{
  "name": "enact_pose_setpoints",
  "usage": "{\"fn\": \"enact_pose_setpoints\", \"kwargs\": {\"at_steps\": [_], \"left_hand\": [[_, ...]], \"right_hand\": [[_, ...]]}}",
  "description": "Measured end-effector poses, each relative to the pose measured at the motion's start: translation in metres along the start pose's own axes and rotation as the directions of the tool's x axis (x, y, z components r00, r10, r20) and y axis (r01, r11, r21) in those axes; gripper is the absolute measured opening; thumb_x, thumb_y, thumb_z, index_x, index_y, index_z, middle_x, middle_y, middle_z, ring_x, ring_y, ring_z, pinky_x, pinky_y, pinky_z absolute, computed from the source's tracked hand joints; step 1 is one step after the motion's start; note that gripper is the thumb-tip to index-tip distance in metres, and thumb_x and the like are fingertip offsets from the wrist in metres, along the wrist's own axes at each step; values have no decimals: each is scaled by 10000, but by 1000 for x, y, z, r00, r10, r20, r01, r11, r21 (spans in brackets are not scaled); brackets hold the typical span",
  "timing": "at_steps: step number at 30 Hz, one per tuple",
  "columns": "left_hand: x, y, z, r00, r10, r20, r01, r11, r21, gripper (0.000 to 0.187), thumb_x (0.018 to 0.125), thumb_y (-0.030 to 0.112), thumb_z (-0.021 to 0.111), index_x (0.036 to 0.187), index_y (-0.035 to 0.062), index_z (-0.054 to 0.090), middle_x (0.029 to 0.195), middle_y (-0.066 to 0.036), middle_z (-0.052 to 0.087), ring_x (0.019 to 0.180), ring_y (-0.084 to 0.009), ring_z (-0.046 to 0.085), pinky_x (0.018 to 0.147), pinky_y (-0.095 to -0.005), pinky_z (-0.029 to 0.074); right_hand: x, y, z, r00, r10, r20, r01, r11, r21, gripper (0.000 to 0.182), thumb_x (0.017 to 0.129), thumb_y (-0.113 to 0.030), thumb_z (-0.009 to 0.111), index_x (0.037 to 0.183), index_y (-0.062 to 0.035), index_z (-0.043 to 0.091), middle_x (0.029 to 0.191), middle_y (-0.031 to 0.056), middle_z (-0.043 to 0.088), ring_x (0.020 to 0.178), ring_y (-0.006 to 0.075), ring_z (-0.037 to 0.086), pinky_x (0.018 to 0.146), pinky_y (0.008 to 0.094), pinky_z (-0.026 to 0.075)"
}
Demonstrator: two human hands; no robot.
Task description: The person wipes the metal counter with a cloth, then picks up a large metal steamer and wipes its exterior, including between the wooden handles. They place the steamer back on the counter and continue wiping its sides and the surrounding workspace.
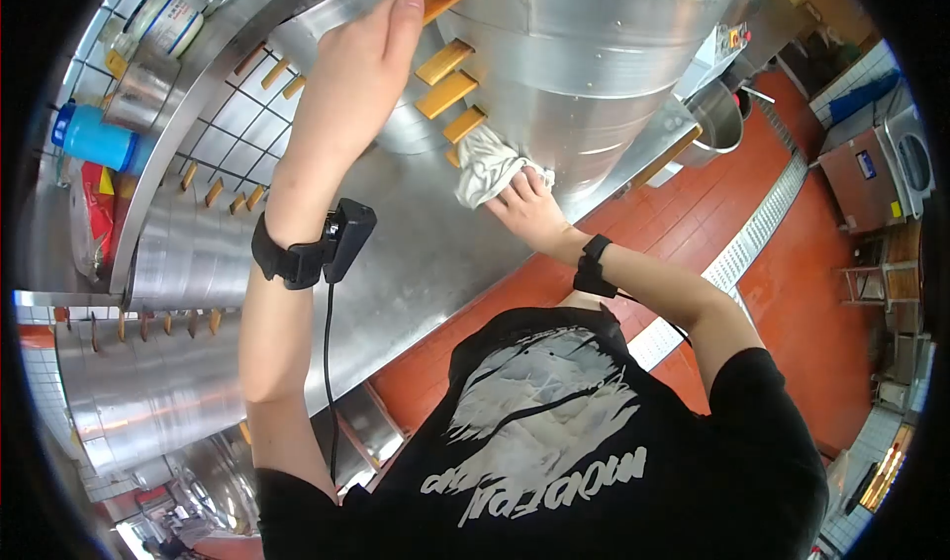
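A tall shiny steel drum made of stacked rings stands on a steel counter. Short wooden handles stick out of its left side in a row. My left hand is at the topmost wooden handle, closed about its outer end; most of the fingers are hidden. Lower down, my right hand presses a crumpled, whitish cloth against the drum's lower side by the lowest handles. Both wrists carry black strapped devices.
More steel drums with wooden handles stand at the left. A shelf above holds jars and a blue-capped container. A steel pot is beyond the counter's right end. A grated drain crosses the red floor.
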State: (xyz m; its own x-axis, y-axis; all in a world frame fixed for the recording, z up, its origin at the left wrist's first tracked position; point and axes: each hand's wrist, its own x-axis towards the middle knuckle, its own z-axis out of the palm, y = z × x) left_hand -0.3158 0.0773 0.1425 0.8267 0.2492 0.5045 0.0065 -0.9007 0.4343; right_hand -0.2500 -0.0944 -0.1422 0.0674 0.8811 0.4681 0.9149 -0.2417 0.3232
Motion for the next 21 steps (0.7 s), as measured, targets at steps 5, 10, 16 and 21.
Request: {"fn": "enact_pose_setpoints", "kwargs": {"at_steps": [5, 10, 16, 21], "left_hand": [[4, -9, 13, 999, -29, -15, 26, 985, -170, 527, 1047, 391, 330, 1325, 2, 553, 1174, -125, 671, 1087, -224, 657, 940, -322, 476], [-16, -18, 30, 968, -138, -211, 8, 854, -521, 493, 1061, 389, 321, 1272, 23, 577, 1148, -116, 662, 1046, -216, 626, 937, -347, 485], [-138, -86, 121, 821, -560, -105, 486, 785, -385, 329, 1044, 282, 448, 879, 27, 575, 704, -22, 573, 575, -133, 500, 548, -294, 411], [-196, -150, 197, 949, -292, 120, 282, 955, 88, 425, 908, 44, 538, 1331, 49, 503, 1068, -193, 653, 1111, -346, 599, 970, -407, 450]], "right_hand": [[-27, -11, 61, 973, -160, 170, 163, 987, -8, 361, 831, -217, 554, 1178, -125, 594, 1248, 69, 534, 1207, 265, 473, 1052, 435, 352], [-49, -23, 60, 985, -34, 167, 13, 992, 125, 376, 838, -218, 557, 1204, -138, 582, 1206, 63, 554, 1178, 257, 484, 1016, 428, 372], [-50, -20, 45, 846, -140, 515, -12, 960, 281, 290, 828, -230, 583, 1086, -137, 678, 1133, 29, 633, 1212, 243, 474, 1017, 404, 338], [-27, 22, -11, 838, -318, 444, 300, 947, 112, 181, 741, -262, 617, 861, -215, 744, 1087, -57, 658, 1177, 224, 480, 1010, 416, 332]]}}
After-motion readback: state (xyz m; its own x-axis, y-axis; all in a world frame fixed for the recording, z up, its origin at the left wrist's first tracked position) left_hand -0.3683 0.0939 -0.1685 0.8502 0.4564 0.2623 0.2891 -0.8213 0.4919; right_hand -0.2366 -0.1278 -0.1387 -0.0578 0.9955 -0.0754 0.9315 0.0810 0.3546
